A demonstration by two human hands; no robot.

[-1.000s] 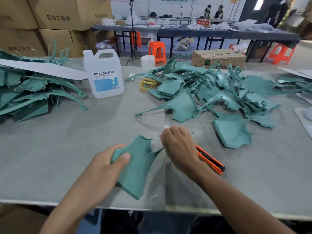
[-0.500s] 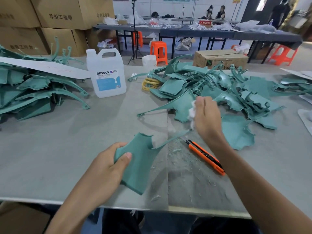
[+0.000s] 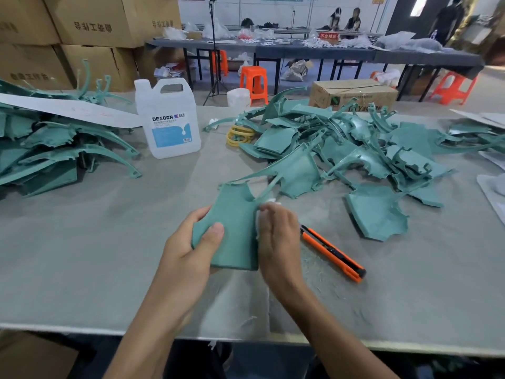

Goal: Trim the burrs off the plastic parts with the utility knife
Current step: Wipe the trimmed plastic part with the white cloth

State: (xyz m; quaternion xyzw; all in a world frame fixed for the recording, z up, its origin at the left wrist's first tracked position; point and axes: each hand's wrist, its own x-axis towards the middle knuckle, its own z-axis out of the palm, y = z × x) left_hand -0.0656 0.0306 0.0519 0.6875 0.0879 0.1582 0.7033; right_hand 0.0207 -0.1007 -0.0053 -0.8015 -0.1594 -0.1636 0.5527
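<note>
- Head view: my left hand (image 3: 191, 242) grips the green plastic part (image 3: 232, 231), thumb on the face toward me and fingers curled behind its left edge. The part is held just above the near middle of the table (image 3: 82, 255). Its long axis runs near to far, with the jagged, notched edge at the far end.
- Head view: my right hand (image 3: 278, 236) is curled round a white wad (image 3: 258, 214), cloth or tissue, I cannot tell which. It presses the wad against the part's right edge, so this hand holds no blade.
- Head view: the utility knife (image 3: 332, 251) lies flat on the table just right of my right hand. Its long axis is diagonal, the far-left end beside my knuckles and the black-capped end nearer and further right. I cannot tell whether the blade is out.
- Head view: the right hand is plainly the nearer one. I judge trimming needs only a short reach rightward, but the wad has to be let go or tucked away first.
- Head view: a heap of green parts (image 3: 355, 149) lies far right, and another stack (image 3: 54, 149) far left beside a white jug (image 3: 169, 119).
</note>
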